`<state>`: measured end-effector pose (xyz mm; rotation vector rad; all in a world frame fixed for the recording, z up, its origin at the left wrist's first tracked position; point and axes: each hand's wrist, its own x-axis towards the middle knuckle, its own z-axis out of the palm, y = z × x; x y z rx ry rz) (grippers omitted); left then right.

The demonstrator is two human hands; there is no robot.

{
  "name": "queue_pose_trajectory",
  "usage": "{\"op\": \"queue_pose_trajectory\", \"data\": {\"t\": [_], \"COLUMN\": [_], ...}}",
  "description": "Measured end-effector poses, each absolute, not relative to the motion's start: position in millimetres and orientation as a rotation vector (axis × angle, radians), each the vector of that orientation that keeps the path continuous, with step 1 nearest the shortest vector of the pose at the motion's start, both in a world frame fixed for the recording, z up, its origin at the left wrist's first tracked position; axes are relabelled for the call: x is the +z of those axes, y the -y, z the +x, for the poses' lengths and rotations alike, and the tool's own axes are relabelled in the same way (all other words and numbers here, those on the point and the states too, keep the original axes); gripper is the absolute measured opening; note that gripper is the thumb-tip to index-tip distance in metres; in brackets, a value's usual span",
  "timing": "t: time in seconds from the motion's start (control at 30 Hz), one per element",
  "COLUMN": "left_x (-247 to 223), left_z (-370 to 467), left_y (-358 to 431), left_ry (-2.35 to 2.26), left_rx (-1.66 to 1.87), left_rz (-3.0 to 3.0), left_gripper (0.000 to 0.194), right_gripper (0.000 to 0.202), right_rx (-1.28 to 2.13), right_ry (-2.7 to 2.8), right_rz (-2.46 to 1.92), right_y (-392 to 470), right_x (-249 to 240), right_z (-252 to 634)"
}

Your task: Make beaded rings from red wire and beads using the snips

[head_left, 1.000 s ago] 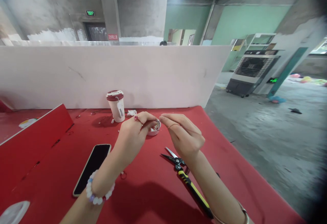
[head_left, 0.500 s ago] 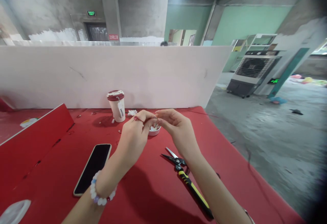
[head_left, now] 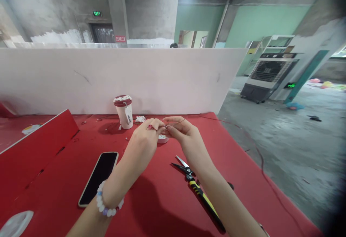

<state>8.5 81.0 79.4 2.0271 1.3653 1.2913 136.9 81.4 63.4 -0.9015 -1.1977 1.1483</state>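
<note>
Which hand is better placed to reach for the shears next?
Probably the right hand: the shears lie beside its forearm, nearer to it than to the left hand. Its fingers are busy with a thin strand.

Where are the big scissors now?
In the head view, the scissors lie on the red table, right of the phone, partly hidden by the right forearm.

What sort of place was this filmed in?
Probably an unfinished or half-renovated building used as a workspace: bare concrete wall with patchy white paint, lit exit sign, and portable air cooler on rough flooring.
</note>
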Motion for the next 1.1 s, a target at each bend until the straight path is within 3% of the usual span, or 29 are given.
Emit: {"op": "queue_pose_trajectory", "data": {"t": [0.23,0.47,0.67,0.97,1.1], "left_x": [71,75,78,79,78], "left_z": [3,-1,1,1,1], "left_y": [-86,-83,-85,-89,-89], "left_ry": [-1.286,-1.141,-1.281,-1.217,-1.242], "left_rx": [1.315,1.311,1.280,1.308,1.327], "left_rz": [2.146,2.136,2.166,1.971,2.002], "left_gripper": [0.019,0.024,0.014,0.014,0.014], "right_gripper": [0.022,0.020,0.022,0.028,0.025], "right_rx": [0.915,0.963,0.923,0.375,0.118], "right_ry": [1.557,1.625,1.594,1.815,1.669], "right_rz": [-1.045,-1.055,-1.101,-1.132,-1.071], "right_y": [-69,-66,-65,-68,-67], "right_x": [75,84,82,69,65], "right_z": [138,143,144,133,128]}}
